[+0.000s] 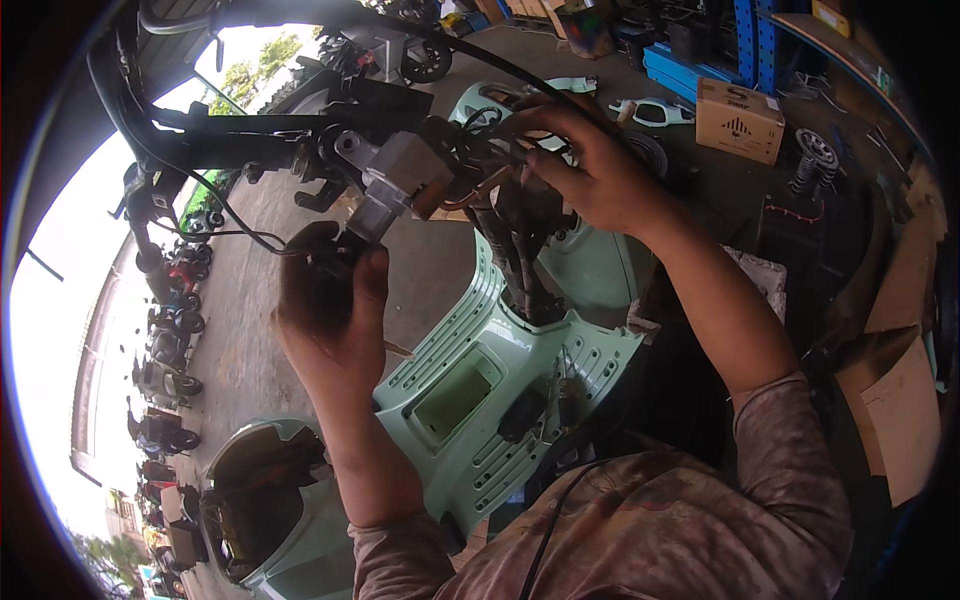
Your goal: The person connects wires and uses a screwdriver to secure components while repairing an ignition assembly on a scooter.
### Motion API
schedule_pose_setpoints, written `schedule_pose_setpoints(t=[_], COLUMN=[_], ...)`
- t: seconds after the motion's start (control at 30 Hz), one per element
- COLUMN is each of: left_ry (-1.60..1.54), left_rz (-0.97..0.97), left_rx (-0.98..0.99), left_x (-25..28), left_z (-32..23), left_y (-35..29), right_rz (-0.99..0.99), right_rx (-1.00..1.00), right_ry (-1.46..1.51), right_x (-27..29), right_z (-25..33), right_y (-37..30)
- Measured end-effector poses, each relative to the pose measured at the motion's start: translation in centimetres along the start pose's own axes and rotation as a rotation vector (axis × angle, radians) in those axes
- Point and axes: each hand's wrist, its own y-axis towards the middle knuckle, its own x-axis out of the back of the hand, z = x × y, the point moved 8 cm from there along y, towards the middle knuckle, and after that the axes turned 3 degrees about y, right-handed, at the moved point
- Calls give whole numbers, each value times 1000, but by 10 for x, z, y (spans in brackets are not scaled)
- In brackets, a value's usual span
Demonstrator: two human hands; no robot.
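Note:
A grey metal block like an ignition lock housing (400, 175) sits among the dark tubes and cables of a stripped scooter front end. My left hand (330, 300) is closed around the black lower end of that housing, thumb up along its side; a thin black cable runs to it. To the right, the bent fingers and thumb of my right hand (590, 170) close on dark wiring (485, 150) beside the housing. Which strand they pinch is partly hidden. Below both hands lies the mint-green scooter floorboard (490, 390), with the dark steering column (520, 260) rising through it.
A black handlebar tube (240, 124) crosses at upper left. Small tools and a black part (522, 414) lie on the floorboard. Green body panels (285, 540) stand at lower left. A cardboard box (738, 120) and a spring shock absorber (812, 160) are at the right.

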Motion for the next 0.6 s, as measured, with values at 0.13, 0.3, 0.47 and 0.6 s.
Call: schedule_pose_setpoints(t=[0.13, 0.3, 0.47, 0.6], left_ry=[2, 15, -6, -3], left_rz=[-40, -44, -60, -104], left_rx=[-22, 12, 7, -8], left_x=[0, -3, -2, -2], left_z=[0, 1, -1, 0], left_y=[-2, -5, -5, -5], right_rz=[16, 172, 208, 171], right_rx=[1, -72, 33, 92], right_ry=[124, 227, 108, -24], right_x=[-1, -15, -18, -17], right_z=[16, 25, 33, 39], right_y=[20, 41, 57, 62])
